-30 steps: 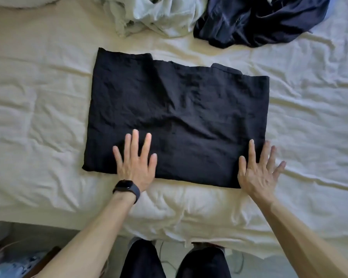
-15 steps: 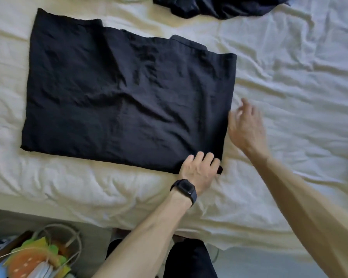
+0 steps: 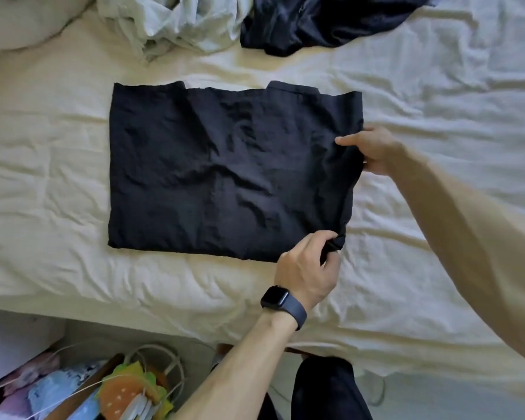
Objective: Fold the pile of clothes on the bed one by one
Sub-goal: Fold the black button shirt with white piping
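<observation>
A black garment (image 3: pixel 225 171) lies flat in a rectangle on the cream bed sheet (image 3: pixel 43 177). My left hand (image 3: pixel 308 268), with a dark watch on the wrist, pinches the garment's near right corner. My right hand (image 3: pixel 373 150) grips the right edge higher up, thumb on top of the cloth and fingers under it. That right edge is lifted a little off the sheet. At the back of the bed lie a crumpled pale grey-green garment (image 3: pixel 176 22) and a crumpled dark navy garment (image 3: pixel 325 19).
A pale pillow (image 3: pixel 22 22) sits at the back left corner. Below the bed's near edge, on the floor at the left, stands a box or basket of colourful items (image 3: pixel 112 392). My dark trouser legs (image 3: pixel 325 389) are at the bed's edge.
Both hands went from pressing flat on the garment's near edge to its right side. The left now pinches the near right corner; the right grips the right edge.
</observation>
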A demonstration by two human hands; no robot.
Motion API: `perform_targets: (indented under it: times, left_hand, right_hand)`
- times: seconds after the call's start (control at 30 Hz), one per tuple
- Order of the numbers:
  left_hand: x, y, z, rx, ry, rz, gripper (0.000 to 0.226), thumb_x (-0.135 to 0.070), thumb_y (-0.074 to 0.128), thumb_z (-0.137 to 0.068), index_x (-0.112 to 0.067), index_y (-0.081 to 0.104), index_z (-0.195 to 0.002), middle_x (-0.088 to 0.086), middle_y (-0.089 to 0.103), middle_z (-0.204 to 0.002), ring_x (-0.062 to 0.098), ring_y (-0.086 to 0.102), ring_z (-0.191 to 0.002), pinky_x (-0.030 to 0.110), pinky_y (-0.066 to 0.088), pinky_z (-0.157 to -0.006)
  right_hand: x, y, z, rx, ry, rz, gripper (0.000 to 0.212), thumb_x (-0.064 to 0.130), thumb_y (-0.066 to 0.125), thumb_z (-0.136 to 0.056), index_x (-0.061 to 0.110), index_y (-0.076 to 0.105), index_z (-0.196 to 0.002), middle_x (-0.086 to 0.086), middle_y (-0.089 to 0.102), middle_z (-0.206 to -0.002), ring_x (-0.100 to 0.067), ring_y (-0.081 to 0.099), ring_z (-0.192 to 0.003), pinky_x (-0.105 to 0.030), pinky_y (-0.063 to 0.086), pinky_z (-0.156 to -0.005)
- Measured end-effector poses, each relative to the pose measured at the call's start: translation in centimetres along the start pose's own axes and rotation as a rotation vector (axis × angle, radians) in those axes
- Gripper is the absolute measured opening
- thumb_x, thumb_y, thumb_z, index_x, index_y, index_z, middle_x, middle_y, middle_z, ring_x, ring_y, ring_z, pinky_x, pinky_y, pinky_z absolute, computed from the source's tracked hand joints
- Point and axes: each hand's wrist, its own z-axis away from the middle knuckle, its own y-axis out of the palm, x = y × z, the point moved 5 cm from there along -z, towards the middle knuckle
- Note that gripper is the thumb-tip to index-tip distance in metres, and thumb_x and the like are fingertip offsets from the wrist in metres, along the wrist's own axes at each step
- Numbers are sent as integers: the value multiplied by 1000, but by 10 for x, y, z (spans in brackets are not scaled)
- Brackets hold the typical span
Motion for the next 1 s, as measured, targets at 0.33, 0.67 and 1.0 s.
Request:
perform_targets:
  times: [0.33,0.67,1.0]
  left_hand:
    - [53,-37,-10,18,-283,312,17,-27,56,-85,-26,66,-99,-11,61,-62,9,60,-63,24,49,-61]
    - [134,-118,-15,-161,-600,647,18,-19,61,-92,-35,65,-98,-9,68,-86,2,64,-77,24,58,-72]
    - [297,-245,-16,-230,-853,552,17,-22,51,-95,-31,59,-105,-3,70,-94,24,68,-85,34,53,-72]
  right_hand:
    - [12,31,11,-123,37,73,33,1,72,-88,15,60,-116,-7,72,-101,-26,73,-89,-33,58,-52]
    - [103,138,62,-438,-301,597,55,8,57,-83,22,49,-136,0,58,-96,-21,60,-83,-35,52,-61]
    - [152,408,57,-356,-424,843,48,1,50,-86,13,43,-132,-9,51,-100,-30,51,-91,-35,40,-75]
